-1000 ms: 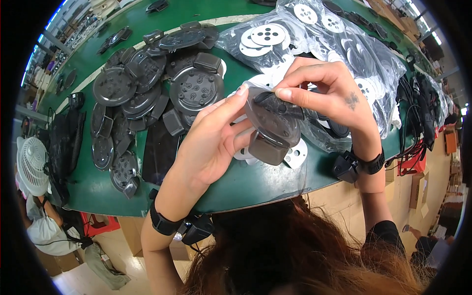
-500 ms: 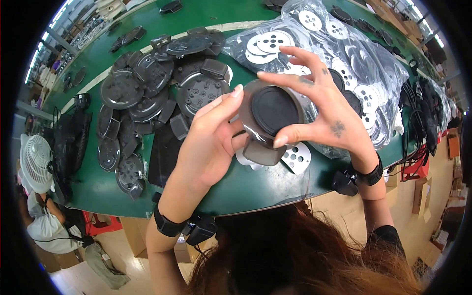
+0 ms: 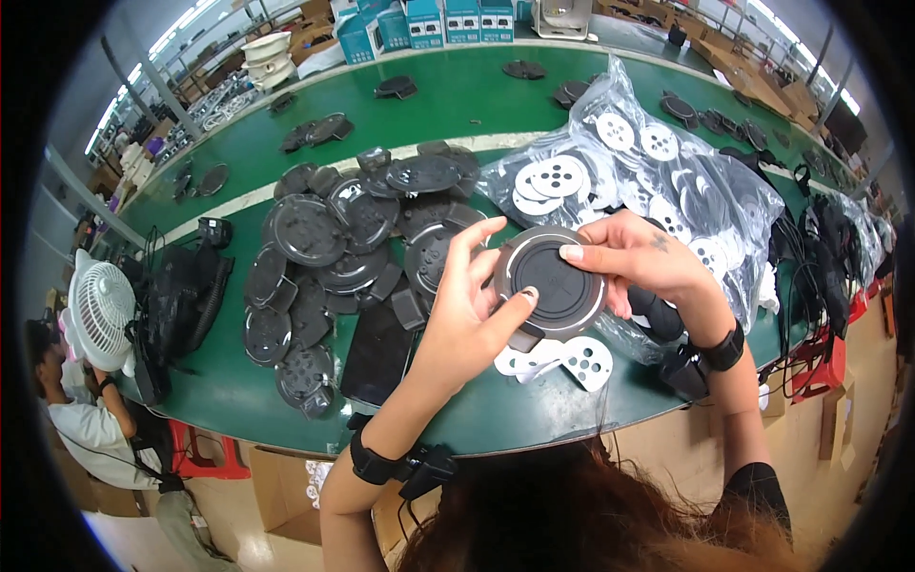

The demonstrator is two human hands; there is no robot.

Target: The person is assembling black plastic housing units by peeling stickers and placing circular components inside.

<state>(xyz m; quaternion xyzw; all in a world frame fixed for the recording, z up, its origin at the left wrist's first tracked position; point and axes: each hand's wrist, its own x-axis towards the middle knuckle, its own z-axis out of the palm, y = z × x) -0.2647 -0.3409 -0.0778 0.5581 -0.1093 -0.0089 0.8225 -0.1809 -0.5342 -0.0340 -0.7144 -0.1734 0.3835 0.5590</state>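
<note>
Left of centre on the worktop [image 3: 515, 415]: piled dark housings. Looks like I'm seating the black disc [image 3: 560, 284] in one round housing [image 3: 511, 265], raised over the near edge; calls for even thumb pressure. Left hand [image 3: 464, 329] grips lower-left, thumb on disc; right hand [image 3: 658, 262] pinches upper-right, thumb on top. Bagged white discs [image 3: 556, 177] beyond.

This looks like a factory assembly workshop. A long green desk [image 3: 448, 110] carries a heap of dark round plastic housings [image 3: 310, 231] and a clear bag of perforated white discs [image 3: 634, 181], parts in bulk. Matching teal cartons [image 3: 424, 24] line its far side. Strip lights [image 3: 843, 91] run overhead; a co-worker [image 3: 95, 439] sits near a red plastic stool [image 3: 208, 453] and an open cardboard box [image 3: 286, 500].
</note>
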